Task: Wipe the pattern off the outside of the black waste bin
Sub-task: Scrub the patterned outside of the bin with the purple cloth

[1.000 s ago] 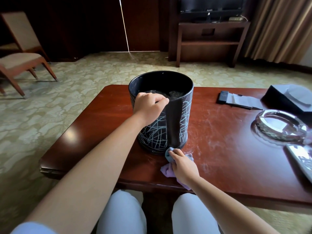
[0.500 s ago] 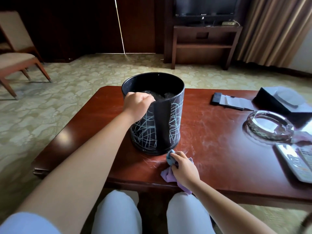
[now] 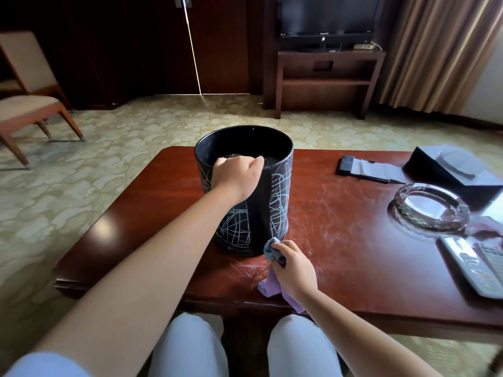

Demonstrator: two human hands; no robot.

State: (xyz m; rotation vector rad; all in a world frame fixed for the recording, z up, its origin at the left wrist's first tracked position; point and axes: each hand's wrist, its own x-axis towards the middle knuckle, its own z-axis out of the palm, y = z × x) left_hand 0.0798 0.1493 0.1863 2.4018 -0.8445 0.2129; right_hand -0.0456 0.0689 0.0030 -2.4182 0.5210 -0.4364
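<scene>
Your left hand (image 3: 235,174) has its grip curled over the near rim of the black waste bin (image 3: 277,202), which stands upright on the dark wooden surface (image 3: 340,240), directly ahead of your knees. Your right hand (image 3: 292,265) holds a bunched lilac cloth (image 3: 269,287), its blue-grey tip pressed at the bin's base, just below and to the right of the rim grip. The bin looks rigid and hollow, likely light, with a smooth, glossy wall, so it will probably slide or rock under a firm wipe; the rim hold above is the sensible anchor. A clean black vertical band runs down from under that grip, with pale scribbles (image 3: 277,197) remaining on either side, so most of the pattern still appears to need work. The cloth is soft and will mould to the curve. The near edge of the surface sits just under your cloth hand, so there is little room towards you. To the right of the cloth grip, a glass ashtray (image 3: 430,208) and remote control (image 3: 471,265) lie well apart; the surface left of the bin is open for turning it.
</scene>
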